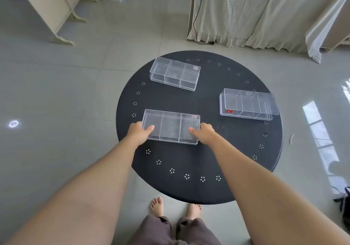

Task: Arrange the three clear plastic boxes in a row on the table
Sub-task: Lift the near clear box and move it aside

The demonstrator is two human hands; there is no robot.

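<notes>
Three clear plastic boxes with inner dividers sit on a round black table [208,150]. The near box [171,126] lies at the table's front left; my left hand [139,133] grips its left end and my right hand [203,133] grips its right end, thumbs on top. A second clear box [175,73] rests at the far left, turned at a slight angle. The third clear box [248,103], with a small red label, lies at the right side near the table's edge.
The table stands on a grey tiled floor. A cream folding screen [51,11] is at the back left, draped white cloth [255,11] with a black cable at the back right, a dark bag [344,205] on the floor at the right. My bare feet [176,206] stand below the table's front edge.
</notes>
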